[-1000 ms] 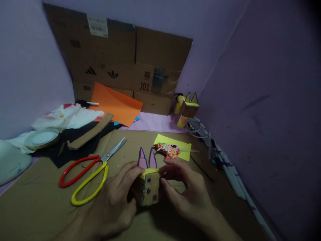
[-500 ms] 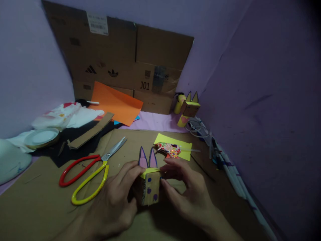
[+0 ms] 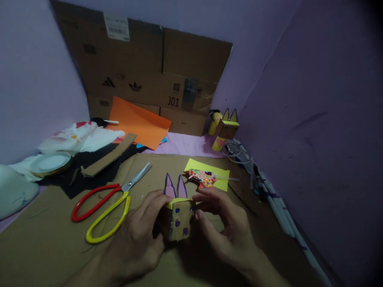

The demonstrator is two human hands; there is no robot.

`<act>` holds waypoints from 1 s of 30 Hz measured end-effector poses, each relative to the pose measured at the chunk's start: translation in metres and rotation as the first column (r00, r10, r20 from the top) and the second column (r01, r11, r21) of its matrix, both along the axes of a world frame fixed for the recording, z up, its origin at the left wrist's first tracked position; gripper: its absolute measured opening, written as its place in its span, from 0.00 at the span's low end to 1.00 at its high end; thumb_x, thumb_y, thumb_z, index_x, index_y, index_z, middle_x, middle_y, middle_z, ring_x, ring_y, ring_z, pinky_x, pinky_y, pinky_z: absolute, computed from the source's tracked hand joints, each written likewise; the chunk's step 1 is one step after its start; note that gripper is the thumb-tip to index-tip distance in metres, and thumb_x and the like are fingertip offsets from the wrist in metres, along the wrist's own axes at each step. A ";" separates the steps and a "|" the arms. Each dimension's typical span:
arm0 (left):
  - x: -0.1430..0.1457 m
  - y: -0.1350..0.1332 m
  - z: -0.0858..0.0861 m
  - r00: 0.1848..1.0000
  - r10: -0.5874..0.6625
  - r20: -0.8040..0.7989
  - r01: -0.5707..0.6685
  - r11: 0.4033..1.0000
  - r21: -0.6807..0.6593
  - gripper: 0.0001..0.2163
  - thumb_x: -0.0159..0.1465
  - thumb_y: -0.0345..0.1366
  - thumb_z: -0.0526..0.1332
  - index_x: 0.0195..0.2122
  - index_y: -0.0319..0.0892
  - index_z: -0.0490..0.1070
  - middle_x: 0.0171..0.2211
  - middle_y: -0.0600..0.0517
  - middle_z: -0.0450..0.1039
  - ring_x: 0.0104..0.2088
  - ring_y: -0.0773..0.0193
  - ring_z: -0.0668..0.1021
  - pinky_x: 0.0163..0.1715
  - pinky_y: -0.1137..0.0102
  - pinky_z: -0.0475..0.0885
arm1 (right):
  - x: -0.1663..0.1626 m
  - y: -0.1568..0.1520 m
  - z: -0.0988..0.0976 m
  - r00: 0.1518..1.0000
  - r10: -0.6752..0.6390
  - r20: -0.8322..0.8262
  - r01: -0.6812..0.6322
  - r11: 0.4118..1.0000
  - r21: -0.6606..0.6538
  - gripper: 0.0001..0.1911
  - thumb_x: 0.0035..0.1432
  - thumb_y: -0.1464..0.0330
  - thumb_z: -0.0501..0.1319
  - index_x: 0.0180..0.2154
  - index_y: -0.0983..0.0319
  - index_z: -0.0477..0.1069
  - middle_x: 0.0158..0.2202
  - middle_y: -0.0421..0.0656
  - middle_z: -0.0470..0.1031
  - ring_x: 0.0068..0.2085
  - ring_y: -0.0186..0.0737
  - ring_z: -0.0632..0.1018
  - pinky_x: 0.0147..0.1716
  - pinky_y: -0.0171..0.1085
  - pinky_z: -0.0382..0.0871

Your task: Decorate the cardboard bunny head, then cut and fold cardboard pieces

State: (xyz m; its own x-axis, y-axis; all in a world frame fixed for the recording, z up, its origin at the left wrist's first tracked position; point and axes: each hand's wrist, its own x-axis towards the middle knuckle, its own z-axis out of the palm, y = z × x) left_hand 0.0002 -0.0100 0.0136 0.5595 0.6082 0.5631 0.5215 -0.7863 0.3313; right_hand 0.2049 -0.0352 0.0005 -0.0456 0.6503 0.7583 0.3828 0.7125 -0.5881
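Observation:
A small cardboard animal head stands between my hands. It has a yellow top, purple spots, one small shiny eye on the right of its front, and two pink ears edged in dark blue. My left hand grips its left side, fingertips at the yellow top edge. Close by the right edge is my right hand, thumb and fingers apart; whether a fingertip touches the box is hard to tell. Beyond the head, a flower-patterned glue gun rests partly on yellow paper.
Open scissors with red and yellow handles lie at left. Behind them are a cardboard strip, black sheets and orange paper. A finished-looking cardboard animal stands at back right. Rolled white tubes line the right wall.
My right thumb has drawn back from the head's front, uncovering the small shiny eye. The head has turned and shifted slightly. My left hand keeps its hold.

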 end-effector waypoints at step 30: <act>-0.006 0.002 -0.011 0.999 0.048 -0.006 -0.047 0.990 0.133 0.28 0.51 0.21 0.52 0.54 0.44 0.55 0.53 0.43 0.62 0.53 0.55 0.69 0.44 0.62 0.74 | 0.000 0.003 0.000 0.990 -0.121 0.079 0.112 0.987 0.111 0.12 0.52 0.77 0.61 0.41 0.65 0.72 0.33 0.43 0.77 0.30 0.30 0.77 0.30 0.28 0.73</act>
